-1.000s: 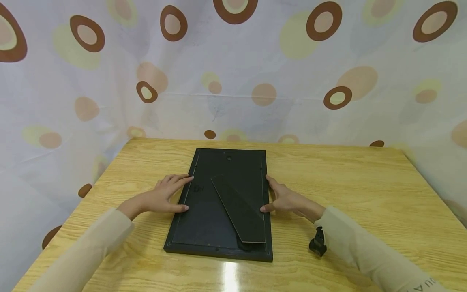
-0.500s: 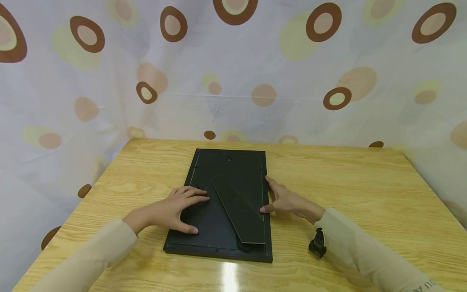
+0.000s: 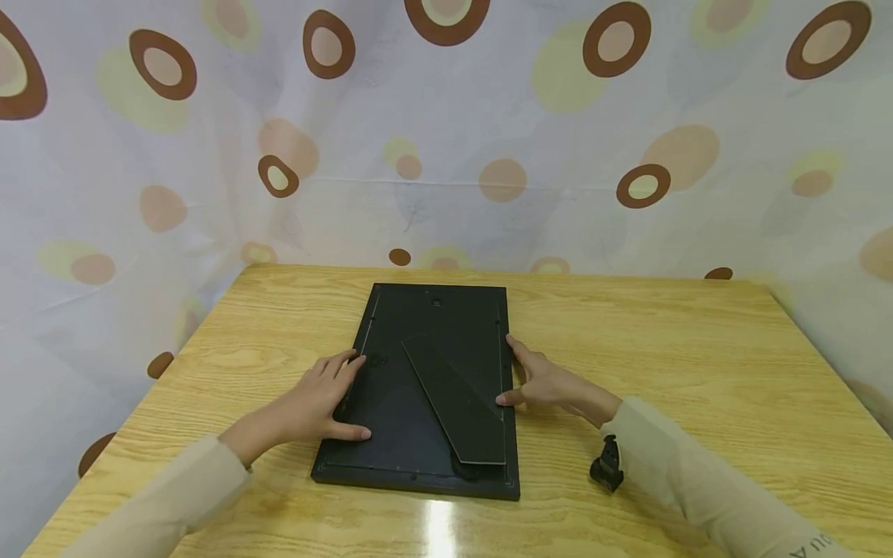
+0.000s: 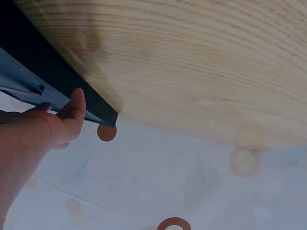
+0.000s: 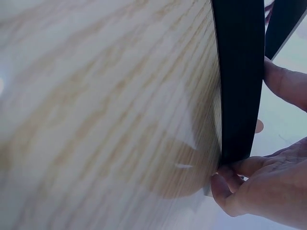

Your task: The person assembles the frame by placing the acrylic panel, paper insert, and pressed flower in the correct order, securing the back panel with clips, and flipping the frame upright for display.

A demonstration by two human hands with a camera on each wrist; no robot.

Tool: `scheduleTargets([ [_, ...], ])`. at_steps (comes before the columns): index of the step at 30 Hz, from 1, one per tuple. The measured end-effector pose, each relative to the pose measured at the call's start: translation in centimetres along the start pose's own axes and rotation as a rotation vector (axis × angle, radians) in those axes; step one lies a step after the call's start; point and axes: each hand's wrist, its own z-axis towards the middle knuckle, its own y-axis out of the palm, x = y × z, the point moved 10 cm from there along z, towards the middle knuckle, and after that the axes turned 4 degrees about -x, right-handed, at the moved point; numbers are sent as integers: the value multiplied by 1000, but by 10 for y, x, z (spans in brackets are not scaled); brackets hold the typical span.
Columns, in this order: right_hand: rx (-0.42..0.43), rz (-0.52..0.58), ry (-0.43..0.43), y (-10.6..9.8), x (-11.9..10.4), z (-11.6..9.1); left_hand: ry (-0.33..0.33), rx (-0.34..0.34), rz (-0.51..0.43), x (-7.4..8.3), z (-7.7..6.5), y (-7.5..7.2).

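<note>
A black picture frame (image 3: pixel 391 411) lies face down on the wooden table, its stand leg (image 3: pixel 456 407) slanting across the back. My left hand (image 3: pixel 307 407) is at the frame's left edge, thumb on the back panel and fingers spread along the rim. One fingertip shows beside the frame's side (image 4: pixel 62 72) in the left wrist view. My right hand (image 3: pixel 554 381) holds the right edge, its thumb on top. Seen from the right wrist, the fingers of that hand (image 5: pixel 273 184) bend at the bottom of the frame's side (image 5: pixel 240 86).
The wooden tabletop (image 3: pixel 663 349) extends on both sides of the frame. Behind it hangs a pale curtain (image 3: pixel 446 209) with brown and yellow ovals. A black device (image 3: pixel 607 463) is strapped at the right sleeve cuff.
My left hand slid over the back panel toward the stand leg, then drew back to the left rim, now lower than at first. The right hand and the frame stay put.
</note>
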Motion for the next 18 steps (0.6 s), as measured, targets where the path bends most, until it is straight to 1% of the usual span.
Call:
scheduleTargets([
  [3, -2, 7, -1, 0, 0, 0, -53, -24, -73, -7, -2, 5],
  [6, -10, 7, -5, 0, 0, 0, -74, -51, -147, -8, -4, 9],
  [10, -16, 0, -4, 1, 1, 0, -99, -88, -214, -7, -5, 12],
  [13, -15, 4, 2, 1, 2, 0, -129, -109, -235, -5, -6, 14],
  [18, -13, 8, -2, 1, 2, 0, -167, -141, -222, -3, -4, 18],
])
